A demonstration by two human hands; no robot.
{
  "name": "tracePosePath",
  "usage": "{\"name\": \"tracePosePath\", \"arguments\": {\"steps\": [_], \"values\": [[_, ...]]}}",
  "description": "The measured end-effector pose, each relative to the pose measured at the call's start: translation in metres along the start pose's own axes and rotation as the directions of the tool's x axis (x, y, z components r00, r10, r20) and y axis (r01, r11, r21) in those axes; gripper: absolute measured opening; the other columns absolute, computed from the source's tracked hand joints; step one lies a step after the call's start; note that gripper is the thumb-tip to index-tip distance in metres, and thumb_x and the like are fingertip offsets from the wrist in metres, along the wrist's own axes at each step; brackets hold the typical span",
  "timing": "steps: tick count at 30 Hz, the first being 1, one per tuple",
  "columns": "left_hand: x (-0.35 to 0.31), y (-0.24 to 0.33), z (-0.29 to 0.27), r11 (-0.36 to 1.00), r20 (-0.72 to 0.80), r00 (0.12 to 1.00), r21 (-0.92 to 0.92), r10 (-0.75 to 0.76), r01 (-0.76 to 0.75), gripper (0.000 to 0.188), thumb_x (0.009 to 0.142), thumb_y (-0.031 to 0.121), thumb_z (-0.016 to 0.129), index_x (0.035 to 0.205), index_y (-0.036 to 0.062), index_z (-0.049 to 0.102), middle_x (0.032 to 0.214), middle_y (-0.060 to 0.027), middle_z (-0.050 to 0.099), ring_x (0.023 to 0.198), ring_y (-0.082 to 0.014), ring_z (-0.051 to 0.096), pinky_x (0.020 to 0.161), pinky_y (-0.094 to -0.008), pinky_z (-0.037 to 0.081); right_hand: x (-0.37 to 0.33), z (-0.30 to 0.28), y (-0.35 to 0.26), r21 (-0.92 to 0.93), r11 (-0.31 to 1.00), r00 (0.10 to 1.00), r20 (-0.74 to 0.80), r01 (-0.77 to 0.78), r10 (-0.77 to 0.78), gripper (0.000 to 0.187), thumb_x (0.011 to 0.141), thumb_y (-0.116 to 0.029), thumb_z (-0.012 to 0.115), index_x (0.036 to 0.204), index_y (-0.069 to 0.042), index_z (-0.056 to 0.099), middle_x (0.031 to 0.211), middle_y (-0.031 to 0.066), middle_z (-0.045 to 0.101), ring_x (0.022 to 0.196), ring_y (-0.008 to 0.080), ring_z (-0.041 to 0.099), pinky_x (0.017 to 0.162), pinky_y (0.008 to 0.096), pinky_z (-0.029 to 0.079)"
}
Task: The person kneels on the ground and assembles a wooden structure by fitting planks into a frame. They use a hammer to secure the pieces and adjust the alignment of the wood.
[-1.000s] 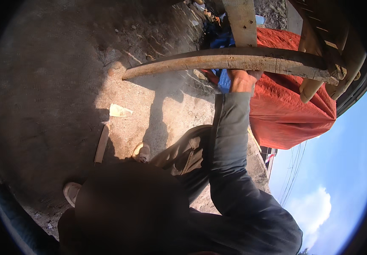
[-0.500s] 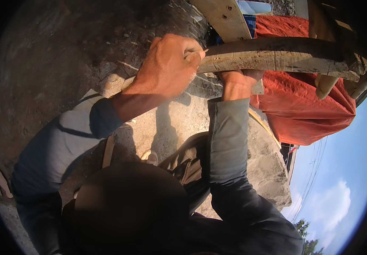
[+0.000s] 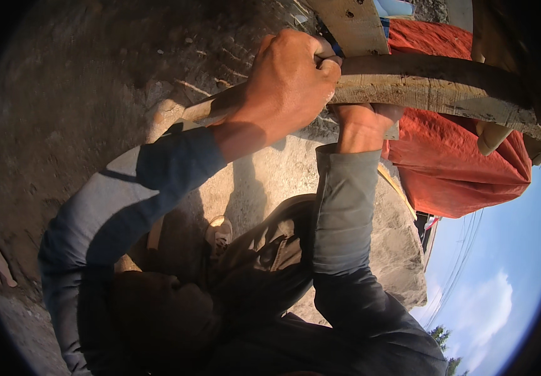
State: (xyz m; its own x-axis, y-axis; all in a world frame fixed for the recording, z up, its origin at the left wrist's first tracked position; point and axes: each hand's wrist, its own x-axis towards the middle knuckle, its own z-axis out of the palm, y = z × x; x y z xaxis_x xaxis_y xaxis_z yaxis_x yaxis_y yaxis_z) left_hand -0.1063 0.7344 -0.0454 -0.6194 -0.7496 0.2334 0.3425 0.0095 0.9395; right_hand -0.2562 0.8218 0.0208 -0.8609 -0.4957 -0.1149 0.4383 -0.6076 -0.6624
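Note:
A long wooden beam crosses in front of me and looks curved in this view. My left hand is closed in a pinch against the beam's top edge, left of my right hand. What its fingertips hold is hidden now; a thin pointed tip showed there earlier. From below, my right hand reaches up to the beam's underside. Its fingers disappear behind the wood, so their grip is hidden. Beyond the beam, a wide board with dark nail holes meets it at an angle.
Red sheeting hangs behind the beam at right. A rounded wooden piece juts out below the beam's right end. A large pale rock or mound lies beyond my right forearm. At left is dark, rough ground.
My left hand has moved right and slightly up along the beam, toward the angled board. The thin tip at its fingers no longer shows. My right hand stays at the beam's underside.

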Motion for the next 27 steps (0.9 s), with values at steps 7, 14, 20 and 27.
{"name": "tracePosePath", "arguments": {"steps": [7, 14, 20, 27], "values": [[0.001, 0.003, -0.001, 1.000, 0.042, 0.999, 0.003, 0.003, -0.003, 0.026, 0.094, 0.015, 0.067, 0.101, -0.0065, 0.079, 0.060, -0.0109, 0.064, 0.054, -0.0108, 0.057, 0.052, -0.0339, 0.047, -0.004, 0.001, 0.002, -0.132, 0.986, 0.993, -0.039, 0.107, -0.113, 0.044, 0.087, -0.041, 0.073, 0.113, -0.006, 0.073, 0.116, 0.0118, 0.074, 0.110, 0.0285, 0.069, 0.102, 0.0461, 0.056], [0.001, -0.002, 0.005, 0.998, -0.013, 0.998, 0.011, 0.061, -0.061, 0.025, 0.094, 0.014, 0.065, 0.098, -0.0065, 0.079, 0.062, -0.0119, 0.066, 0.055, -0.0113, 0.059, 0.051, -0.0339, 0.047, -0.005, 0.002, 0.007, -0.146, 0.982, 0.993, 0.011, 0.119, -0.119, 0.044, 0.085, -0.041, 0.074, 0.113, -0.007, 0.073, 0.116, 0.0111, 0.074, 0.109, 0.0276, 0.069, 0.102, 0.0459, 0.056], [0.010, -0.007, -0.003, 0.972, 0.144, 0.980, 0.172, 0.135, -0.160, 0.024, 0.094, 0.011, 0.062, 0.098, -0.0056, 0.078, 0.068, -0.0171, 0.069, 0.059, -0.0164, 0.064, 0.057, -0.0365, 0.053, 0.005, -0.006, -0.004, -0.008, 1.000, 1.000, -0.010, 0.006, -0.006, 0.041, 0.085, -0.041, 0.074, 0.109, -0.008, 0.074, 0.114, 0.0103, 0.074, 0.109, 0.0267, 0.069, 0.102, 0.0460, 0.056], [0.017, -0.023, -0.003, 0.896, 0.095, 0.893, 0.020, 0.440, -0.443, 0.023, 0.097, 0.014, 0.064, 0.083, -0.0037, 0.069, 0.061, -0.0149, 0.058, 0.053, -0.0226, 0.055, 0.055, -0.0444, 0.047, 0.000, 0.000, 0.002, -0.073, 0.995, 0.995, -0.068, 0.063, -0.068, 0.041, 0.086, -0.044, 0.074, 0.107, -0.009, 0.074, 0.112, 0.0087, 0.075, 0.104, 0.0246, 0.070, 0.098, 0.0440, 0.058]]}}
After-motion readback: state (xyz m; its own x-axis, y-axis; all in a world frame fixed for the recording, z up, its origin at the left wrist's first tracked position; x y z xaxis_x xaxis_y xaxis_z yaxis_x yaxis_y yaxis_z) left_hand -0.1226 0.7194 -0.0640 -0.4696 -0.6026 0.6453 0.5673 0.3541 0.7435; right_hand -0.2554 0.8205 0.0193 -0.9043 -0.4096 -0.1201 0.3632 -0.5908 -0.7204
